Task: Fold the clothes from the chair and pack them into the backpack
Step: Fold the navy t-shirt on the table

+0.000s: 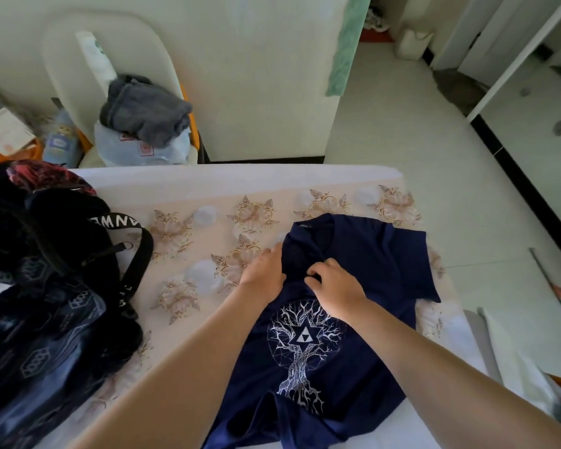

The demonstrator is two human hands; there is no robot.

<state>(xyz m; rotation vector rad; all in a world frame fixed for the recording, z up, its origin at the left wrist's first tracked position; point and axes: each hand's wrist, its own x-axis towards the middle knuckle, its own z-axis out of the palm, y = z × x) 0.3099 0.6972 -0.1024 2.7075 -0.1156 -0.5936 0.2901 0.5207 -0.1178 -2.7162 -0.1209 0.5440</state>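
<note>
T-shirt, navy (white tree print), lies rumpled on floral bedspread.

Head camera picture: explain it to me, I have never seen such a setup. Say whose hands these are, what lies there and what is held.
No machine: a person wears a wide-angle camera on the head, looking down at their bare arms. A navy blue T-shirt with a white tree print lies on the flower-patterned bed cover. The left hand grips its edge by the collar; the right hand pinches the cloth beside it. A dark patterned backpack sits to the left. Behind, a crumpled grey garment lies on the white chair.
</note>
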